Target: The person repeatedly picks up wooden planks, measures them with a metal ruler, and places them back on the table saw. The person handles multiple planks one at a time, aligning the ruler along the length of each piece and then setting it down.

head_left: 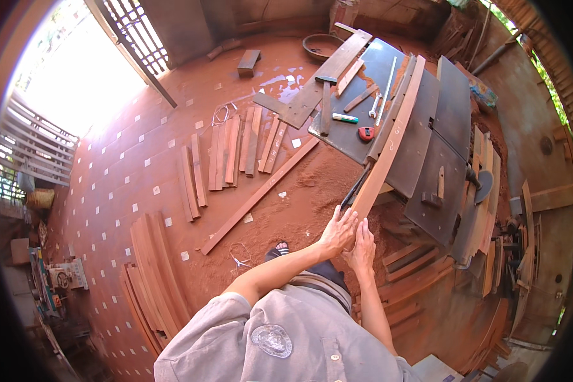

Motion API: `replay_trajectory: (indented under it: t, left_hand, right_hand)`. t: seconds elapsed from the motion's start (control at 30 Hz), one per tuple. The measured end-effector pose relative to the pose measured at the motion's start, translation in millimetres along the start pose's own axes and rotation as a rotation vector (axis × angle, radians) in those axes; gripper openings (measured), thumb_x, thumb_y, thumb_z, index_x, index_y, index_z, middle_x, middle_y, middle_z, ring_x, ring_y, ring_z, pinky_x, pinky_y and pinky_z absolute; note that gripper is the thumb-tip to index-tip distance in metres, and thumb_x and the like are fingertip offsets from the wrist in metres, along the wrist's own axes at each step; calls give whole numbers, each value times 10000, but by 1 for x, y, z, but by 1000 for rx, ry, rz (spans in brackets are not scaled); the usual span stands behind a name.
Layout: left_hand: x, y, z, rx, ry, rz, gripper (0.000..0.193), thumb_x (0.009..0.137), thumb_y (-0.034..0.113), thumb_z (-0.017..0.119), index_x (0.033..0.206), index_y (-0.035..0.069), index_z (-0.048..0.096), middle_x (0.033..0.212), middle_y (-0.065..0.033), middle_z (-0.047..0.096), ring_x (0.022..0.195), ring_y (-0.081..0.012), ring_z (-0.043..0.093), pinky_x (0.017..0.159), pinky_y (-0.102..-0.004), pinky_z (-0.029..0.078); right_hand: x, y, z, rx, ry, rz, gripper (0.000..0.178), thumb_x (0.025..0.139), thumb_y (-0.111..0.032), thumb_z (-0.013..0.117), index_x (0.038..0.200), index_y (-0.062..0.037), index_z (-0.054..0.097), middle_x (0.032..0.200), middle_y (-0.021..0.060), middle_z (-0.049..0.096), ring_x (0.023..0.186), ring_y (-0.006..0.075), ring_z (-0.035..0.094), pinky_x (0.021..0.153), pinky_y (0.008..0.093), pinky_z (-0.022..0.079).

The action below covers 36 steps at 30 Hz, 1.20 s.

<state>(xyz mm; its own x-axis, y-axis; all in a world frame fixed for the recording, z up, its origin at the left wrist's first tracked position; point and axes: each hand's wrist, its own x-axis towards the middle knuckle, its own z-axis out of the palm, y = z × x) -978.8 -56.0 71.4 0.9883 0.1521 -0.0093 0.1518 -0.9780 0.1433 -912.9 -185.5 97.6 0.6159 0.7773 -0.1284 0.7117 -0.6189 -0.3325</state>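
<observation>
A long reddish wooden board (pixel 398 137) lies along a dark metal machine table (pixel 347 145), its near end reaching out toward me. My left hand (pixel 337 233) grips that near end from the left, fingers pointing up along the wood. On the right side of the same end, my right hand (pixel 361 248) presses against the board with its thumb side up; part of its grip is hidden. Left of the board on the table are a red tape measure (pixel 366 133), a green-and-white marker-like tool (pixel 345 118), a wrench (pixel 375 106), a metal ruler (pixel 386 90) and a hammer (pixel 325 108).
Right of the board, a circular blade (pixel 484 186) stands by the dark table panels (pixel 434 184). Cut wood strips (pixel 232 149) and a long narrow plank (pixel 261 197) lie on the dusty tiled floor. Boards are stacked at lower left (pixel 156 267); more timber (pixel 420 270) lies at my right.
</observation>
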Motion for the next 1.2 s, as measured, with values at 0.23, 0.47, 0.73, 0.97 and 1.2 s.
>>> replay_trajectory:
  t: [0.23, 0.47, 0.73, 0.97, 1.2]
  left_hand:
    - [48, -11, 1, 93, -28, -12, 674, 899, 255, 631, 1511, 21, 472, 1626, -133, 397, 1530, -321, 314, 1229, -667, 170]
    - [118, -25, -18, 90, -113, -37, 764, 857, 293, 710, 1524, 25, 454, 1630, -131, 392, 1529, -328, 318, 1221, -679, 173]
    - [188, -50, -12, 110, -79, -64, 875, 727, 252, 834, 1504, 45, 488, 1615, -98, 416, 1511, -328, 343, 1216, -662, 219]
    - [246, -66, -22, 192, -102, -76, 1128, 547, 302, 960, 1540, 121, 456, 1610, -30, 420, 1495, -362, 353, 1202, -726, 185]
    - [299, -73, -42, 238, -239, -97, 1242, 476, 319, 999, 1562, 141, 424, 1642, -5, 391, 1503, -360, 355, 1199, -723, 205]
  right_hand:
    - [47, 15, -17, -21, 20, 14, 1129, 580, -194, 943, 1543, -8, 383, 1632, 149, 361, 1378, 339, 479, 1083, 480, 463]
    - [108, 50, -30, -5, 13, 26, 1162, 555, -229, 969, 1539, -20, 389, 1639, 142, 353, 1381, 334, 481, 1081, 481, 467]
    - [174, 79, -40, -10, 5, 18, 1171, 578, -276, 971, 1558, -48, 371, 1648, 128, 341, 1386, 321, 483, 1094, 472, 461]
    - [221, 104, -60, -4, -62, 29, 1168, 615, -260, 968, 1568, -31, 332, 1660, 125, 305, 1388, 355, 465, 1117, 494, 464]
    - [190, 144, -77, 131, 59, 89, 926, 740, -233, 881, 1502, 27, 422, 1608, 161, 377, 1358, 370, 478, 1138, 443, 443]
